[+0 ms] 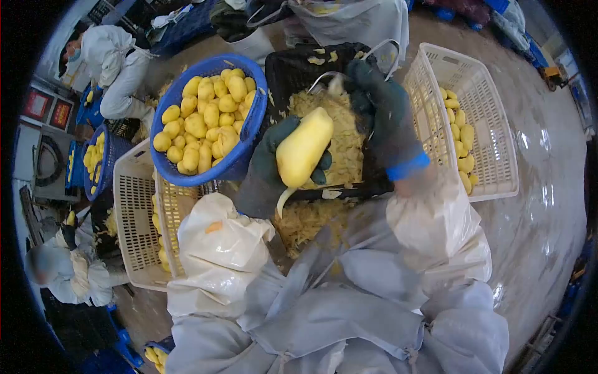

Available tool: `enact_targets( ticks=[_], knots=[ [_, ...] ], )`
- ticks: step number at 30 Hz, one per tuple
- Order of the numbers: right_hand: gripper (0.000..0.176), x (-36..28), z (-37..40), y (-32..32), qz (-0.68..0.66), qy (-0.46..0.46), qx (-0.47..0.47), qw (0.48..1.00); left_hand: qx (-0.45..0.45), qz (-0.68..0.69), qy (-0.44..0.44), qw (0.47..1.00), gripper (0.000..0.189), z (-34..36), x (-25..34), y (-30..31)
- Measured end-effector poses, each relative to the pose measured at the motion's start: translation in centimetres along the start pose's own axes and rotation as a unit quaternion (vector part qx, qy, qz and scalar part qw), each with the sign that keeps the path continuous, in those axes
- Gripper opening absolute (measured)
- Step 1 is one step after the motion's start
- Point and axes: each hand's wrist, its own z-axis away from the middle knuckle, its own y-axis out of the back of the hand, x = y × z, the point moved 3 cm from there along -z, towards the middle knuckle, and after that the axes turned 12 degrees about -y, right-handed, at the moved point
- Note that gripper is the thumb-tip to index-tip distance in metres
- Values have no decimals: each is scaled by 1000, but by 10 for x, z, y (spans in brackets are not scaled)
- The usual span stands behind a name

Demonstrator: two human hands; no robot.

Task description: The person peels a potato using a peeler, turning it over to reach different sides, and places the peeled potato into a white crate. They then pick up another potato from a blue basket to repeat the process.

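My left hand [265,165], in a dark glove, is wrapped round a peeled yellow potato [305,146]. A thin strip of peel [283,202] hangs from the potato's lower end. My right hand [372,93], also gloved and with a blue band at the wrist, is closed on a peeler [324,80]; its curved metal frame shows beside the fingers, but the blade is not clear. It is above and to the right of the potato, apart from it. Below both hands, a black crate [283,68] holds a thick layer of peelings [342,153].
Left of the crate, a blue basket [215,177] is full of peeled potatoes. White crates with potatoes stand at the left [134,218] and right [495,124]. More peelings lie near my apron [336,318]. Two people in pale workwear sit at the far left. The floor [548,181] looks wet.
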Motion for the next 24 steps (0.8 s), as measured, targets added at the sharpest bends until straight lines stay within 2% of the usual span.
enact_targets(
  ticks=[1, 3, 5, 6, 7, 9, 11, 13, 14, 15, 16, 17, 18, 19, 20, 21, 22, 23, 24],
  knots=[
    [21, -5, 13, -10, 23, -67, -39, 997, 24, -17, -3, 1000, 50, 3, 4, -3],
    [21, 20, -6, 2, 51, -43, -21, 998, 47, -40, 4, 998, 50, 6, 5, -11],
    [25, 9, -23, 6, 81, 163, 97, 978, 82, 17, 35, 996, 50, 6, 1, -19],
    [26, 16, -20, 14, -4, 87, 21, 996, 25, 20, 31, 999, 49, 1, -2, -11],
    [26, 5, -4, 3, 2, 85, 14, 996, 25, 24, 23, 999, 49, 1, 0, -13],
    [22, 1, 17, -16, 83, 37, -35, 995, 90, -92, -42, 991, 48, 5, 4, -15],
    [20, 18, -1, -6, 95, 20, -13, 995, 102, -115, -21, 988, 47, 7, 2, -16],
    [24, 26, -31, 16, 187, 269, 74, 942, 95, -174, -55, 979, 43, 6, -2, -20],
    [24, 20, -22, 2, -20, 148, 5, 989, 74, -114, -38, 990, 37, 5, -1, -24],
    [24, 8, -2, -9, -18, 148, 2, 989, 73, -113, -42, 990, 37, 4, -2, -20],
    [22, -4, 25, -23, 49, 57, -5, 997, 52, -338, -133, 930, 40, 5, -1, -14],
    [20, -5, 39, -30, 112, -36, -8, 993, 30, -544, -210, 812, 44, 8, -1, -11],
    [19, 12, 36, -31, 130, 22, -38, 991, 3, -717, -271, 642, 47, 12, -1, -12],
    [19, 26, 26, -24, 128, 19, -37, 991, 3, -718, -268, 643, 47, 13, 0, -11],
    [18, 28, 9, -13, 97, 112, -7, 989, 65, -478, -181, 857, 49, 10, 0, -3],
    [18, 26, -7, -3, 67, 204, 21, 976, 120, -183, -76, 973, 52, 8, -4, 3],
    [18, 12, -15, -4, 56, 241, 38, 968, 25, -100, -10, 995, 54, 2, -1, 1],
    [18, 8, -11, -5, 55, 244, 38, 967, 22, -102, -11, 994, 54, 1, 0, 2],
    [17, 10, -6, -3, 37, 124, 25, 991, 40, -44, -2, 998, 53, 1, 1, 5]
  ],
)
